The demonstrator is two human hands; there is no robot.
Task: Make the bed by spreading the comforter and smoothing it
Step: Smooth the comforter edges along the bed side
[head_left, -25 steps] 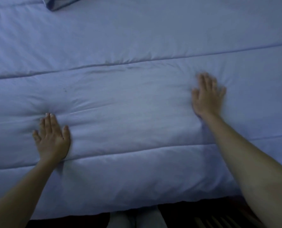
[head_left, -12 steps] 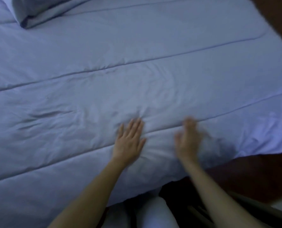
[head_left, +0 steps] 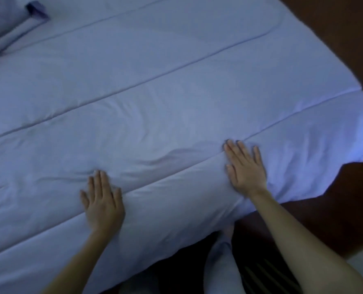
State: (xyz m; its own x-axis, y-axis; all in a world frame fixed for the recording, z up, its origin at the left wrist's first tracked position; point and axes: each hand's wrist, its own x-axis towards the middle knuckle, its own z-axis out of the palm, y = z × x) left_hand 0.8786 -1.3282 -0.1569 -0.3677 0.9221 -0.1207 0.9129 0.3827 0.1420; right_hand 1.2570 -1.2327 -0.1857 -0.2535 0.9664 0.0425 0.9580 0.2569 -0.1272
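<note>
The left hand [head_left: 103,201] and right hand [head_left: 246,169] lie flat on the comforter [head_left: 176,81], fingers [head_left: 101,181] straight, holding nothing. The wrinkles [head_left: 155,162] run sideways just past the left fingers, so that hand is nearer.

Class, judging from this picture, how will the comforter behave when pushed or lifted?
Probably floppy: the comforter dents under the left hand and right hand. Pushed, it likely bunches, given the creases between them. Lifted, it should drape limply, as its near edge hangs down over the side.
</note>
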